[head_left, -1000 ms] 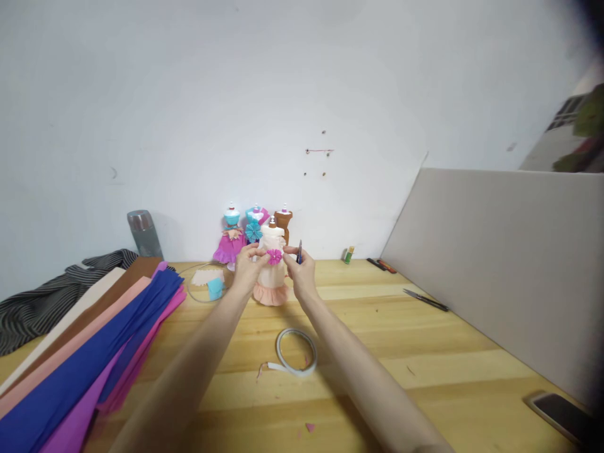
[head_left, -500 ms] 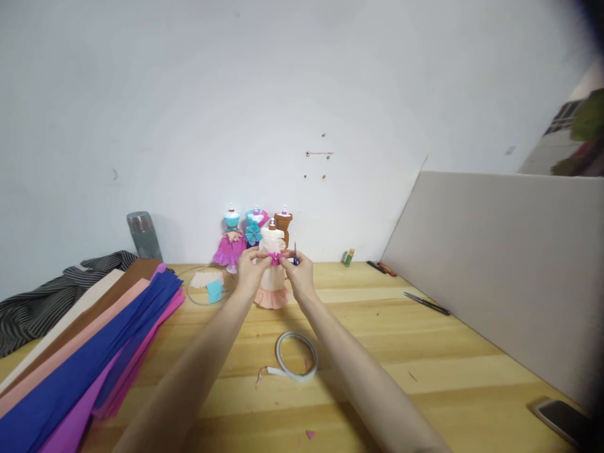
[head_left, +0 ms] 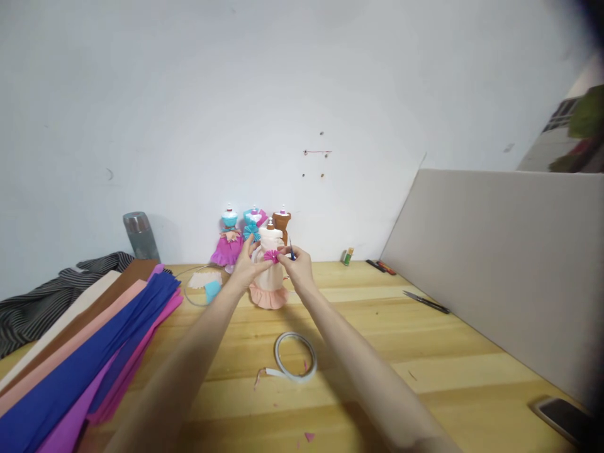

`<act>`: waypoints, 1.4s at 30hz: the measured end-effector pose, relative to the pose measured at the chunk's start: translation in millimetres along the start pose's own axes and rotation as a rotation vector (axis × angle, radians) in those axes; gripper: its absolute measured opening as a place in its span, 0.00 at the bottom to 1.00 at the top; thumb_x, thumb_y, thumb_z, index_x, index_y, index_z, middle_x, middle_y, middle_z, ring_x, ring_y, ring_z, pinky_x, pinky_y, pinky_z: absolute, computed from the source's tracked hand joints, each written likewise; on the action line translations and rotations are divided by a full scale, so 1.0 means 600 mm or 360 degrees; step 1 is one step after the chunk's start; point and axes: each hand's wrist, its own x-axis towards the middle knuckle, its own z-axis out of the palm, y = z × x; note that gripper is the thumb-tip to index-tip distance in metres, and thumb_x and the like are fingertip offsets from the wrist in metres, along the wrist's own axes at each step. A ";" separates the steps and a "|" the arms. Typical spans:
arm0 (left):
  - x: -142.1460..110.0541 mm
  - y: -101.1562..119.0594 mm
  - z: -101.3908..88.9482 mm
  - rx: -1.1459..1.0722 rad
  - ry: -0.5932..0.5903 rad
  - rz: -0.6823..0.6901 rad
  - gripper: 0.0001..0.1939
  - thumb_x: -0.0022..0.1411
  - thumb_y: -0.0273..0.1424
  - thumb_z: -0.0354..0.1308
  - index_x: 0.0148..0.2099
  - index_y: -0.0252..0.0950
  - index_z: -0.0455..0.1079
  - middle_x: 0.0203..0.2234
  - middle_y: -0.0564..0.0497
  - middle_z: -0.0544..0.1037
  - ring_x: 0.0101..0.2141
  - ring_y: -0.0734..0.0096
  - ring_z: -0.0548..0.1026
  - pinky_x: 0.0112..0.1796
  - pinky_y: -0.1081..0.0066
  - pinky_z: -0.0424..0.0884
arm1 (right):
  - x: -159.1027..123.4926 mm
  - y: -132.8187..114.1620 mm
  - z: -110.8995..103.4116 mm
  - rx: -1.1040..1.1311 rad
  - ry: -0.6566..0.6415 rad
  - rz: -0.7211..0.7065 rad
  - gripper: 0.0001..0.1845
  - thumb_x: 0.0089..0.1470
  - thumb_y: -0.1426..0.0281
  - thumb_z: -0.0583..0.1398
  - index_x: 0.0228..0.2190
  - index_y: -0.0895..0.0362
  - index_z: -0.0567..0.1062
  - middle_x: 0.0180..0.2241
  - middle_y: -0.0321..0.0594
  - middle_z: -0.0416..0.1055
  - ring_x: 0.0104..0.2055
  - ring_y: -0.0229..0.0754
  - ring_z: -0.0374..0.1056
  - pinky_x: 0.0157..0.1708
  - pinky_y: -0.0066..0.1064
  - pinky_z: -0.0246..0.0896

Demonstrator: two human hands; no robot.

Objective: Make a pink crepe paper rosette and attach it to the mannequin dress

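A small dress form [head_left: 270, 234] stands on the table in a cream paper dress with a ruffled peach hem [head_left: 268, 297]. At its waist is a bright pink pleated paper flower [head_left: 271, 256]. My right hand [head_left: 298, 265] pinches the flower's right side. A slim blue pointed tool [head_left: 292, 253] sticks up by those fingers; whether they hold it I cannot tell. My left hand [head_left: 245, 265] has its thumb reaching to the flower's lower left and its fingers spread upward beside the dress.
Three more dress forms stand behind, one with a magenta skirt [head_left: 227, 250]. A tape roll [head_left: 278, 360] lies between my forearms. Coloured paper [head_left: 94, 352], a striped cloth [head_left: 56, 283] and a flask [head_left: 141, 236] are left; scissors [head_left: 427, 302] and a phone [head_left: 561, 416] are right.
My left hand has opened its pinch, its fingers lifting away from the thumb. The pink flower shows more fully and sits slightly lower left. My right hand still pinches it.
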 end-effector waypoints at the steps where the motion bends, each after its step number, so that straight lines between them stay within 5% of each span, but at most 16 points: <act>1: 0.003 0.000 0.000 -0.0016 -0.0036 -0.0003 0.50 0.39 0.30 0.71 0.65 0.37 0.55 0.59 0.35 0.65 0.60 0.49 0.63 0.55 0.57 0.64 | 0.000 0.000 0.000 -0.0002 0.0001 -0.0006 0.05 0.38 0.68 0.61 0.20 0.56 0.71 0.34 0.42 0.77 0.39 0.47 0.71 0.37 0.33 0.62; 8: 0.019 -0.016 0.001 -0.0065 -0.0085 0.0052 0.53 0.39 0.30 0.72 0.66 0.37 0.53 0.51 0.38 0.71 0.54 0.49 0.69 0.52 0.54 0.67 | 0.000 0.006 -0.001 -0.0008 -0.0017 -0.0033 0.06 0.38 0.67 0.62 0.19 0.56 0.71 0.33 0.41 0.77 0.37 0.46 0.71 0.36 0.33 0.63; 22: 0.028 -0.035 0.009 -0.0013 0.0044 0.0166 0.45 0.43 0.24 0.69 0.63 0.39 0.59 0.39 0.48 0.75 0.42 0.61 0.75 0.44 0.63 0.72 | 0.001 0.006 0.000 0.0008 -0.0036 -0.0061 0.07 0.37 0.66 0.62 0.20 0.56 0.71 0.32 0.41 0.77 0.34 0.45 0.70 0.32 0.32 0.63; 42: 0.028 -0.034 0.017 0.0245 0.0109 0.0260 0.38 0.46 0.23 0.66 0.60 0.38 0.61 0.40 0.46 0.76 0.41 0.61 0.76 0.43 0.62 0.71 | 0.002 0.012 -0.008 -0.0028 -0.0055 -0.0077 0.10 0.40 0.65 0.62 0.28 0.57 0.75 0.32 0.42 0.76 0.32 0.44 0.69 0.31 0.33 0.62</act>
